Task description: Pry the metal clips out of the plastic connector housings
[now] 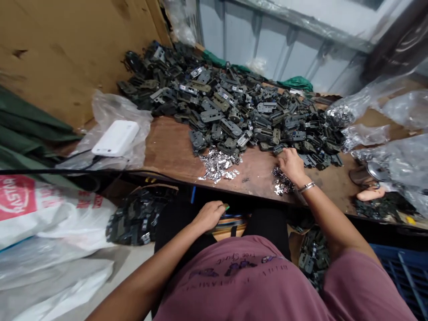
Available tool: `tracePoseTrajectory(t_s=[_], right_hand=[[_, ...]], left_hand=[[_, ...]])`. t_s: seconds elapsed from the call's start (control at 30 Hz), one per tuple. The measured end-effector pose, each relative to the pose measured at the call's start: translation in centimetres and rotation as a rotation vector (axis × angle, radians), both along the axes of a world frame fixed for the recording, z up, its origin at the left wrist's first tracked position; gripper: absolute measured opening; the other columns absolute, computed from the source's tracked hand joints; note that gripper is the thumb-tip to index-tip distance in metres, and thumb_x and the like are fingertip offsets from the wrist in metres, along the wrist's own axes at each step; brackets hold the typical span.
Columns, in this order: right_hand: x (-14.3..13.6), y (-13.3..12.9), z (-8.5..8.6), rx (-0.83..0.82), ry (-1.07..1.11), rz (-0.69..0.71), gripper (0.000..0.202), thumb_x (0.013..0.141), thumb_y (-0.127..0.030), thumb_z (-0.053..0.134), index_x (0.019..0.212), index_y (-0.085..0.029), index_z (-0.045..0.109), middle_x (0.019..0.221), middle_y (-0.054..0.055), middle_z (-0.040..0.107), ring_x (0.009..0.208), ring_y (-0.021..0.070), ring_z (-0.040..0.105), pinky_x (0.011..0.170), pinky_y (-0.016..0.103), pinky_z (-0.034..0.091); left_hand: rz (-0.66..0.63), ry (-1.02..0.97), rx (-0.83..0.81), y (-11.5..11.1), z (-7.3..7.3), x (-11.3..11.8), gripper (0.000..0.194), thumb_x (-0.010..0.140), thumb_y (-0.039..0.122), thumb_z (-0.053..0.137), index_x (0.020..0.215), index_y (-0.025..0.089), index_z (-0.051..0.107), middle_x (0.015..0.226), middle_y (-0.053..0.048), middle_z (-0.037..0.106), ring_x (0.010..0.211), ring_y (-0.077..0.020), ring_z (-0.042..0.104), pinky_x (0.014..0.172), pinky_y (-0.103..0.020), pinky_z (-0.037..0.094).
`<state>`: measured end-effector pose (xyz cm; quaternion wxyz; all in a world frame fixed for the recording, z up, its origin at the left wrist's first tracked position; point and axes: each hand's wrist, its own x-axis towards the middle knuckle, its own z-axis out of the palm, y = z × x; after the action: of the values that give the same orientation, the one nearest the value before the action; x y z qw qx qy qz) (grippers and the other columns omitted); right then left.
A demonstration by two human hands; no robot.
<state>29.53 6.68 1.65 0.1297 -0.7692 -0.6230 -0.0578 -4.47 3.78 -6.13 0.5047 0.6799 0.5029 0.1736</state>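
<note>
My right hand (292, 166) is at the front edge of a large heap of dark grey metal parts (230, 104). Its fingers are bent together on one dark metal part at the heap's edge. Just below that hand lies a small pile of tiny shiny and dark pieces (283, 182). Low over my lap, in front of the table edge, my left hand (209, 216) is closed around a small thing with a bright green tip (227, 207); the rest of it is hidden by the fingers. A pile of thin shiny metal clips (219, 165) lies left of centre.
A white box-shaped device (116, 138) with a cable lies on plastic at the left. To the right are a metal cup (368, 173) and clear bags (397, 156). More dark parts fill a container (142, 216) below left. A black cable (83, 171) runs along the table edge.
</note>
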Motion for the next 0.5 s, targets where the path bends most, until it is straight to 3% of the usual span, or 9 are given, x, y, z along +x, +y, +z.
tracePoseTrajectory(t_s=[0.07,0.13,0.2,0.27,0.37,0.43,0.5], right_hand=[[0.3,1.4,0.1,-0.075,-0.097,-0.010,0.040,0.089,-0.019,0.049,0.127,-0.012,0.056,0.128,0.017,0.054,0.101,0.0254,0.059,0.083,0.033,0.047],[0.6,2.4,0.0,-0.146,-0.148,0.012,0.034,0.091,-0.017,0.046,0.122,-0.015,0.060,0.129,0.014,0.054,0.101,0.0234,0.058,0.081,0.030,0.045],[1.0,2.9,-0.1,-0.197,-0.159,0.044,0.031,0.093,-0.015,0.042,0.114,-0.016,0.065,0.124,0.012,0.057,0.098,0.0213,0.057,0.079,0.029,0.043],[1.1,2.7,0.0,-0.219,-0.160,0.094,0.032,0.094,-0.015,0.038,0.108,-0.015,0.067,0.117,0.012,0.061,0.094,0.0208,0.057,0.078,0.029,0.042],[-0.1,0.6,0.3,-0.145,-0.144,0.269,0.032,0.096,-0.015,0.036,0.108,-0.014,0.066,0.112,0.014,0.063,0.094,0.0217,0.057,0.080,0.031,0.045],[-2.2,-1.8,0.5,-0.009,-0.085,0.454,0.032,0.097,-0.014,0.036,0.110,-0.014,0.065,0.112,0.014,0.064,0.097,0.0212,0.058,0.082,0.032,0.048],[-5.1,-4.6,0.7,0.126,0.003,0.684,0.031,0.097,-0.013,0.036,0.111,-0.016,0.064,0.111,0.013,0.066,0.097,0.0197,0.060,0.082,0.032,0.051]], left_hand=[[0.020,0.084,0.046,0.7,-1.4,0.2,0.031,0.081,0.039,0.051,0.058,0.020,0.058,0.063,-0.005,0.058,0.070,-0.0229,0.057,0.071,-0.035,0.043],[0.050,0.136,0.072,1.3,-2.2,0.7,0.032,0.083,0.044,0.049,0.079,0.017,0.065,0.086,-0.011,0.065,0.093,-0.0292,0.059,0.084,-0.041,0.044],[0.083,0.139,0.128,1.6,-2.6,1.1,0.044,0.081,0.050,0.052,0.104,0.014,0.064,0.113,-0.016,0.062,0.119,-0.0333,0.050,0.098,-0.044,0.039],[0.077,0.085,0.153,1.5,-2.6,1.6,0.054,0.078,0.053,0.057,0.115,0.014,0.060,0.125,-0.017,0.057,0.131,-0.0331,0.041,0.106,-0.044,0.034],[-0.050,-0.034,-0.009,0.9,-1.8,2.1,0.049,0.077,0.059,0.057,0.097,0.015,0.066,0.105,-0.014,0.065,0.113,-0.0315,0.055,0.097,-0.043,0.043],[-0.117,-0.169,-0.227,0.2,-0.7,2.5,0.053,0.078,0.065,0.052,0.087,0.015,0.066,0.090,-0.012,0.068,0.089,-0.0260,0.064,0.078,-0.038,0.050],[-0.093,-0.435,-0.526,-0.6,0.7,3.0,0.060,0.075,0.072,0.051,0.091,0.016,0.063,0.091,-0.013,0.069,0.075,-0.0217,0.066,0.060,-0.031,0.050]])
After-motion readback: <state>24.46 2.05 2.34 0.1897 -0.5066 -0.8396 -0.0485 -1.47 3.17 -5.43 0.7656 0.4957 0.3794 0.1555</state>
